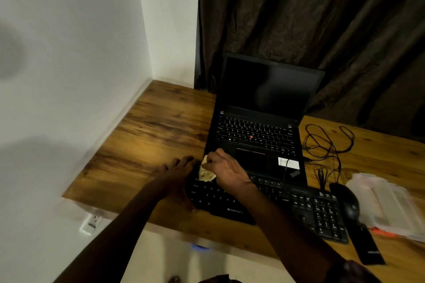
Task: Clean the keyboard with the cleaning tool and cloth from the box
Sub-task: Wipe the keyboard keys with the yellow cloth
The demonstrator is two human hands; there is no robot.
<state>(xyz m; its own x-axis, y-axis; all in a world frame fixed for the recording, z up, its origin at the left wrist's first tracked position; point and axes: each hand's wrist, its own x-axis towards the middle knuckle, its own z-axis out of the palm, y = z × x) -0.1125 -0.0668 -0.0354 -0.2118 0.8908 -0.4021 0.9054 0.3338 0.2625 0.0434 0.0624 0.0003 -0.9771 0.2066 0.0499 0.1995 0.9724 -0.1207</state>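
Pinching cloth [206, 173] in right grip [226, 169], bracing keyboard [276, 200] with spread left grip [177, 177]. Wipe away from the left grip, pressing lightly.

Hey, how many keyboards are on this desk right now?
2. The black keyboard lies at the desk's near edge, under the left hand and the right hand, which holds the cloth; the other is built into the open laptop behind it.
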